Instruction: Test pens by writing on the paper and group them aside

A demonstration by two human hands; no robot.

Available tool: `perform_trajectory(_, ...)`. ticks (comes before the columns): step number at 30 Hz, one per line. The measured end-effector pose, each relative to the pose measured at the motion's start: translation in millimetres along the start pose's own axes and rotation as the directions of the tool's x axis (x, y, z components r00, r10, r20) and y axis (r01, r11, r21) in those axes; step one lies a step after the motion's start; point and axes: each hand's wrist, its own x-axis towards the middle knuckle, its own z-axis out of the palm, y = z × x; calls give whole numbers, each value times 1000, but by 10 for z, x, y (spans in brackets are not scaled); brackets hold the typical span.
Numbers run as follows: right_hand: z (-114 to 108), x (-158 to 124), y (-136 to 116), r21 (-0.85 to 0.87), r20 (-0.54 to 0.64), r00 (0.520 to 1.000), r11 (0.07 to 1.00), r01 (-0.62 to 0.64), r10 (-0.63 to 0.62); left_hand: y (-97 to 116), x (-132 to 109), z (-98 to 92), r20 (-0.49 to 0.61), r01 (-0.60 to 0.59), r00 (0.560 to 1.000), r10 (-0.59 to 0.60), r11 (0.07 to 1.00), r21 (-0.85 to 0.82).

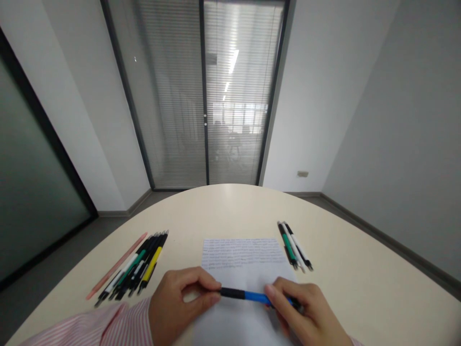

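Above a sheet of paper (pixel 230 278), a blue and black pen (pixel 254 296) lies crosswise between my two hands. My left hand (pixel 180 300) pinches its black end between thumb and fingertips. The fingers of my right hand (pixel 300 307) wrap round the blue part towards the other end, hiding some of it. Rows of handwriting cover the top part of the paper, while its lower part is blank where it shows.
To the left on the round table (pixel 230 211) lies a row of several pens (pixel 139 264), with a pinkish stick-like item (pixel 117 266) alongside. Three pens (pixel 293 247) lie at the right, beside the paper's top corner. Beyond the table stand a glass door with blinds (pixel 234 96) and white walls.
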Motion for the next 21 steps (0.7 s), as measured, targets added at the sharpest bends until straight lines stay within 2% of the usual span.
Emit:
perform_trajectory(3,8,17,6,130,-24,994,986,-103,107,18,-18,9,29,-225,974,225,974,30)
perform_trajectory(4,17,20,1,203,-34,988,969,-143,153,22,-22,14,34,-267,963,266,963,29)
perform_trajectory(6,39,22,-10,397,-33,979,901,-173,203,27,-26,22,9,-263,965,262,964,38)
perform_trajectory(9,73,10,-2,611,-25,983,781,-131,184,40,-29,28,-19,-179,983,181,980,83)
perform_trajectory(12,88,0,2,634,-42,992,771,-63,115,62,-38,49,11,-197,980,197,975,106)
perform_trajectory(15,61,44,-106,675,-186,982,730,105,31,50,-51,97,-9,-228,973,231,967,110)
perform_trajectory(16,38,83,-168,733,-217,975,669,128,51,35,-56,116,-14,-234,971,237,965,117)
perform_trajectory(17,8,137,-233,813,-184,980,573,107,77,17,-62,133,-1,-245,969,247,961,128)
perform_trajectory(21,-132,458,-397,989,24,996,142,-36,85,-50,-115,170,223,-269,950,219,937,223)
